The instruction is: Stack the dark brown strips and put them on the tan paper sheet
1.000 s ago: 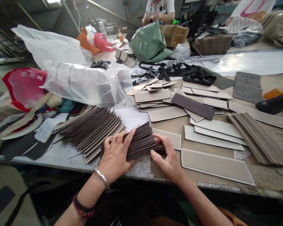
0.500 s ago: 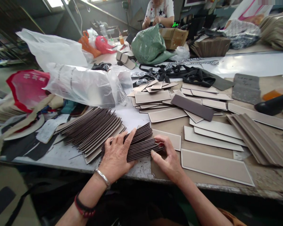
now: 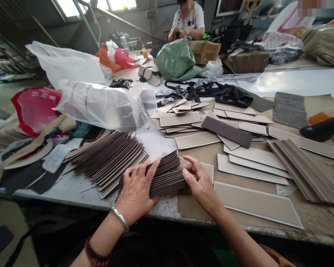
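Observation:
My left hand (image 3: 137,189) is closed over a stack of thin dark-brown strips (image 3: 167,181), its fingers across the top and its thumb along the near side. The stack splits into two fanned bundles towards its right end. At that end is my right hand (image 3: 200,183), its thumb close against the strip ends and its fingers apart and slightly bent. Whether the thumb presses on them I cannot tell. A larger fanned pile of similar strips (image 3: 108,157) lies just left of my left hand. Beside my right hand lies a beige panel with a pale border (image 3: 256,204).
Loose beige panels (image 3: 180,118) lie beyond my hands, with a dark panel (image 3: 226,131) on top. Leaning brown panels (image 3: 303,170) are at right. Behind are black straps (image 3: 231,92), a clear plastic bag (image 3: 100,104) and a green sack (image 3: 175,59). A person (image 3: 187,22) works across the table.
The view has tilted slightly upward. My right thumb has moved from the near side of the strips up to their right end. My left hand keeps its hold on the stack.

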A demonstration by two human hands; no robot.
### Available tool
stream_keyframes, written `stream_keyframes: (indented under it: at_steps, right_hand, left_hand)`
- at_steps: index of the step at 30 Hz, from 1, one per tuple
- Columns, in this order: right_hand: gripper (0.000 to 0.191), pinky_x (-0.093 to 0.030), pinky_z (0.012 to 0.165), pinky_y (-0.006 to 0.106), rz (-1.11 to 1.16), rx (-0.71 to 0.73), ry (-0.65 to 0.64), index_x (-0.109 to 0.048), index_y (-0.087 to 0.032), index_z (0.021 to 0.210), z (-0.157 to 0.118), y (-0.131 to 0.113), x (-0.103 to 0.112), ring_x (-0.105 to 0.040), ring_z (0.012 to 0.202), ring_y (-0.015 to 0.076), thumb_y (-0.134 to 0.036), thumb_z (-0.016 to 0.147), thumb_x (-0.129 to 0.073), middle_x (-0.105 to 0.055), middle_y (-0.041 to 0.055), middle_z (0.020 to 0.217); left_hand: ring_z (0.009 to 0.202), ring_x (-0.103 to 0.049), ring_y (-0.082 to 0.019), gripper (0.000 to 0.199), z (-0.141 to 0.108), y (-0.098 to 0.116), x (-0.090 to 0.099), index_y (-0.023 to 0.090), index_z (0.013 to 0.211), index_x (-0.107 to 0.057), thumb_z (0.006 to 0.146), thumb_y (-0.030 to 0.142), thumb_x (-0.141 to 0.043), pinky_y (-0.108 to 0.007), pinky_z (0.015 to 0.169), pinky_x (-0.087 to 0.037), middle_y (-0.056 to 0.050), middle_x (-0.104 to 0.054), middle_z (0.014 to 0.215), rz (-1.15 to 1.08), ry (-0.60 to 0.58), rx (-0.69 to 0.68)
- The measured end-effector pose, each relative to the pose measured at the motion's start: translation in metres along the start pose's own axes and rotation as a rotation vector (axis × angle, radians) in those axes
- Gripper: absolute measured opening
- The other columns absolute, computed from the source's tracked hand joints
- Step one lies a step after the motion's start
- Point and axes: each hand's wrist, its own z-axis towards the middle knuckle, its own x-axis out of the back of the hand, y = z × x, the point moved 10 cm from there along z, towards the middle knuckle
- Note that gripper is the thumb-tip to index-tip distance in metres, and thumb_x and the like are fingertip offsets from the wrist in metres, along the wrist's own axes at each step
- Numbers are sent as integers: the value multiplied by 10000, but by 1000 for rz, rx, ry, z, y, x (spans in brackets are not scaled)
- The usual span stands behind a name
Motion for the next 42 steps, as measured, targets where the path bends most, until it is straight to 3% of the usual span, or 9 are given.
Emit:
stream_keyframes:
  at_steps: [27, 42]
  right_hand:
    - [420, -429, 749, 286, -89, 74, -44, -496, -174, 1242, 8, -1, -4, -524, 798, 166, -287, 844, -424, -562, 37, 914]
    - [325, -427, 762, 284, -52, 89, -16, -512, -181, 1164, 6, -5, -4, -521, 785, 156, -285, 865, -441, -556, 23, 863]
  left_hand:
    - [1199, -378, -264, 879, 0, 0, 0, 286, 1411, -96, 708, 302, -623, -486, 1005, -237, -97, -401, 1327, -16, 12, -4]
    - [1211, -373, -265, 897, 0, 0, 0, 279, 1415, -101, 691, 292, -630, -492, 1014, -237, -94, -400, 1330, -23, 19, -5]
